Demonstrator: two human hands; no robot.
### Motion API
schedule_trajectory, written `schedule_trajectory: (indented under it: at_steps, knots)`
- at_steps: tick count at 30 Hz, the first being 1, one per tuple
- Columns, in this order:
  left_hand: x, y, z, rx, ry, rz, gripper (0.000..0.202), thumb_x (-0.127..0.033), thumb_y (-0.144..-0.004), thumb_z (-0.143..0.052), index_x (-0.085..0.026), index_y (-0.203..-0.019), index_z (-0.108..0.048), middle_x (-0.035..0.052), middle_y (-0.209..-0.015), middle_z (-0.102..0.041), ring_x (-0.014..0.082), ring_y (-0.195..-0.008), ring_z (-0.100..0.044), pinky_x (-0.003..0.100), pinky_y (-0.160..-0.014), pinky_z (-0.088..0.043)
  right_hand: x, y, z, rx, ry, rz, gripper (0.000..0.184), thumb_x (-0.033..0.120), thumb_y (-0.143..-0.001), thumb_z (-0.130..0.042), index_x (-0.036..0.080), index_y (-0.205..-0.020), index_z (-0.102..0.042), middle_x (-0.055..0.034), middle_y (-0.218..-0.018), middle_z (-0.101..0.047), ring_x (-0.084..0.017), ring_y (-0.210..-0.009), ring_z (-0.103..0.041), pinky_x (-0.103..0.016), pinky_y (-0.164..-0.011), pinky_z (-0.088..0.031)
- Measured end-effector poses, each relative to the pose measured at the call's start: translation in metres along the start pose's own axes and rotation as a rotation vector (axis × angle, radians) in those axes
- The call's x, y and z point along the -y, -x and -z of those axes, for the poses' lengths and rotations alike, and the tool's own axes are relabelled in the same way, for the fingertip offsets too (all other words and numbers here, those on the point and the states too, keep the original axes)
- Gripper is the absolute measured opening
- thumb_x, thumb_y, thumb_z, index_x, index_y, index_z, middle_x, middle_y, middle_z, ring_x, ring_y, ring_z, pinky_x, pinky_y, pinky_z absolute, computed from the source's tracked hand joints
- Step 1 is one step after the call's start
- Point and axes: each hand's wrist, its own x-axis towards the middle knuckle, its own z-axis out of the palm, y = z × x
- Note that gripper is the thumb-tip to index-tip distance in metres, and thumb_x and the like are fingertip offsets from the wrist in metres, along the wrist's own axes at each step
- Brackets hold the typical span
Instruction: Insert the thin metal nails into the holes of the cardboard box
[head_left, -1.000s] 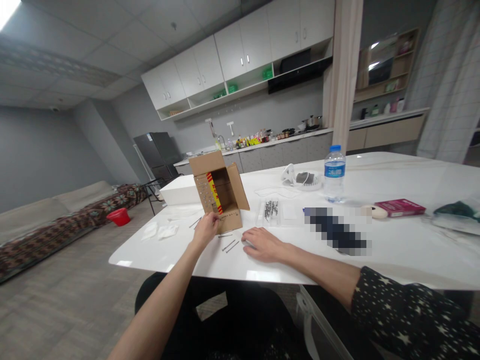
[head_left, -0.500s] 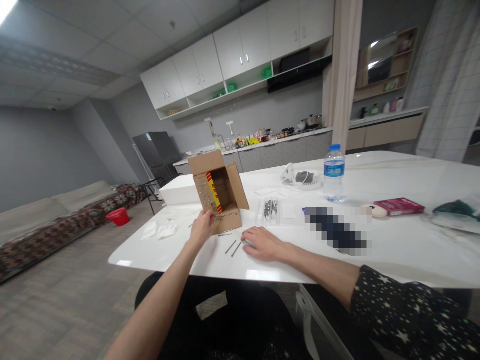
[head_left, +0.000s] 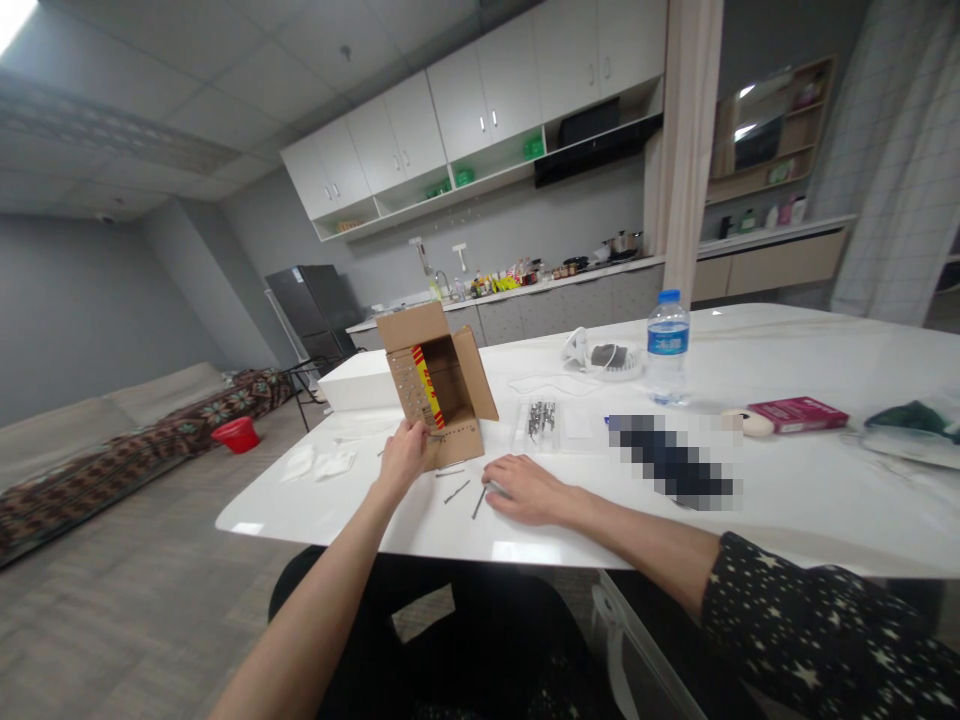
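An open brown cardboard box (head_left: 442,395) lies on its side on the white table (head_left: 570,520), its opening facing me, with red and yellow tape on its left flap. My left hand (head_left: 403,455) is closed on the box's lower left corner, thumb and fingers pinching the flap edge. My right hand (head_left: 525,487) lies flat on the table with its fingers stretched out. Its fingertips touch one of three loose nails (head_left: 478,502) lying in front of the box. A clear tray of nails (head_left: 541,420) sits just right of the box.
A water bottle (head_left: 667,345), a white round device (head_left: 604,358), a pink box (head_left: 799,412) and a dark green cloth (head_left: 911,420) lie further right. A white flat box (head_left: 366,380) and tissues (head_left: 322,462) are to the left. The near table edge runs just below my hands.
My left hand slid slightly down and left along the box's corner. The nail at my right fingertips has turned more upright and shifted a little; the right hand barely moved.
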Motion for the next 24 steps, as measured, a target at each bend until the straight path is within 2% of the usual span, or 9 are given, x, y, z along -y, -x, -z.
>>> schedule_trajectory:
  at_steps: [8,13,19,24]
  knots:
    - [-0.001,-0.009,-0.008,-0.040,0.028,-0.077,0.029,-0.022,-0.098,-0.039,-0.021,-0.110,-0.066,0.0110,-0.117,-0.064,0.0231,-0.100,-0.067,0.033,-0.087,-0.049,0.002,0.001,0.003,-0.002,-0.004,0.004,0.028,0.028,-0.093,-0.051,0.015,-0.113,-0.067,-0.0144,-0.119,-0.070,-0.030,-0.114,-0.061,-0.044,-0.098,-0.042]
    - [-0.009,-0.010,-0.005,-0.086,0.109,-0.013,0.021,-0.028,-0.097,-0.047,-0.022,-0.110,-0.062,0.0070,-0.110,-0.072,0.0225,-0.097,-0.069,0.032,-0.084,-0.047,0.001,0.000,0.002,-0.007,-0.004,0.005,0.029,0.028,-0.093,-0.051,0.015,-0.113,-0.067,-0.0143,-0.119,-0.070,-0.030,-0.114,-0.061,-0.044,-0.098,-0.042]
    - [-0.006,-0.011,-0.009,-0.046,0.076,0.028,0.021,-0.037,-0.094,-0.054,-0.023,-0.097,-0.069,0.0055,-0.101,-0.076,0.0240,-0.099,-0.070,0.033,-0.085,-0.047,0.002,0.001,0.003,0.003,0.006,-0.008,0.029,0.028,-0.093,-0.052,0.016,-0.115,-0.067,-0.0136,-0.120,-0.070,-0.029,-0.115,-0.061,-0.043,-0.098,-0.042]
    - [-0.003,-0.008,-0.012,-0.004,0.067,-0.072,0.022,-0.031,-0.095,-0.051,-0.025,-0.103,-0.070,0.0052,-0.112,-0.075,0.0240,-0.104,-0.069,0.033,-0.086,-0.047,0.002,0.001,0.003,0.005,0.009,-0.005,0.030,0.028,-0.094,-0.051,0.015,-0.115,-0.067,-0.0139,-0.121,-0.069,-0.029,-0.115,-0.061,-0.043,-0.098,-0.042]
